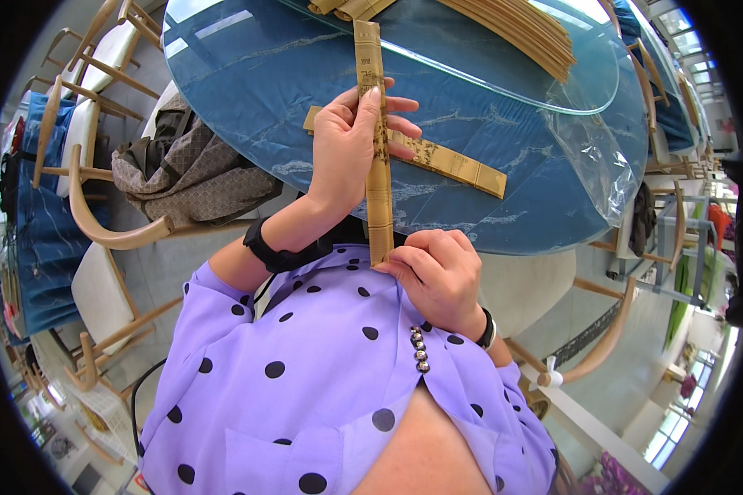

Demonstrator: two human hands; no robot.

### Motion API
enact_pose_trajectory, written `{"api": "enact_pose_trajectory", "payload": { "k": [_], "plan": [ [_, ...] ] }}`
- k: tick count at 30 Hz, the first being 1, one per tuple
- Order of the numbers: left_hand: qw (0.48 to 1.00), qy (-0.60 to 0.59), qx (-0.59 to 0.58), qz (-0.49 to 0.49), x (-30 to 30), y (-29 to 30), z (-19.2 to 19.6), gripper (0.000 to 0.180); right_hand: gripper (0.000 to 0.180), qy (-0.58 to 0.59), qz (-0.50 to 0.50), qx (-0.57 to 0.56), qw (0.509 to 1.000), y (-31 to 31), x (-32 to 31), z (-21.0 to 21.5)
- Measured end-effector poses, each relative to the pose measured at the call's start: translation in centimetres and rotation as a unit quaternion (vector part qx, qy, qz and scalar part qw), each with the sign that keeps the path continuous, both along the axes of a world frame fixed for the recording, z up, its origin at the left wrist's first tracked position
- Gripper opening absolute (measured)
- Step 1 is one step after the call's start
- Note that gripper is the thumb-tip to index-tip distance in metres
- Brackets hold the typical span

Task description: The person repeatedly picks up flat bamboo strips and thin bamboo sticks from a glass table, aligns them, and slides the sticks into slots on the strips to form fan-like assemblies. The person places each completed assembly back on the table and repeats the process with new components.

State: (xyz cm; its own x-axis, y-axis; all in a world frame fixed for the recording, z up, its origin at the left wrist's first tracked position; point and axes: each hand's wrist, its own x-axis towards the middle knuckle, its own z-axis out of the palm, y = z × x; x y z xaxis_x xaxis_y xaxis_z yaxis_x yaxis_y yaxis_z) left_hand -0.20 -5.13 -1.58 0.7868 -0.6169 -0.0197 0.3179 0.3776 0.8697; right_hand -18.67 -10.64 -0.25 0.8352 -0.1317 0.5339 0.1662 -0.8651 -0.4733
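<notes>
A long, narrow brown paper sleeve (378, 202) with dark print stands nearly lengthwise in front of my chest. My left hand (345, 153) grips its middle, thumb on the front and fingers spread out behind. At the sleeve's lower end, my right hand (442, 268) pinches the edge between thumb and fingers. Behind my left hand, a second printed brown sleeve (458, 167) lies slantwise on the blue marbled table (248, 107), partly covered by that hand. Whether anything is inside the held sleeve cannot be seen.
A glass turntable (470, 82) carries a fanned stack of long brown strips (524, 37) and more brown pieces (363, 8) at the far edge. A clear plastic bag (594, 157) lies at the table's right. Wooden chairs (124, 239) stand around, one with a grey patterned bag (198, 169).
</notes>
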Motion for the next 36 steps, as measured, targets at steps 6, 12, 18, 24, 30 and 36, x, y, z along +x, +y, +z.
{"api": "enact_pose_trajectory", "payload": {
  "k": [6, 12, 18, 24, 30, 36],
  "plan": [
    [1.0, 0.02, -0.004, 0.004, -0.1, -0.2, 0.3, 0.032, 0.025, -0.013, 0.005, -0.013, 1.0, -0.1, 0.1, 0.0],
    [0.999, 0.039, -0.026, -0.018, -0.5, -0.3, 0.4, 0.036, 0.02, -0.001, 0.006, -0.02, 1.0, -0.7, 0.4, 0.5],
    [0.992, -0.086, -0.004, -0.097, 0.6, -0.1, 2.8, 0.035, 0.023, -0.04, -0.011, 0.018, 0.999, -2.4, 1.3, 1.8],
    [0.793, -0.548, 0.241, 0.11, 19.7, -4.0, 10.2, 0.038, 0.022, -0.015, -0.071, 0.085, 0.994, -3.9, -0.6, 1.1],
    [0.479, -0.741, 0.424, 0.206, 36.6, -7.2, 13.7, 0.04, 0.02, 0.024, -0.128, 0.119, 0.984, -5.3, -2.8, -0.1],
    [0.431, -0.732, 0.494, 0.183, 39.8, -10.7, 11.6, 0.04, 0.02, 0.046, -0.128, 0.061, 0.989, -7.6, -3.4, 0.8]
  ]
}}
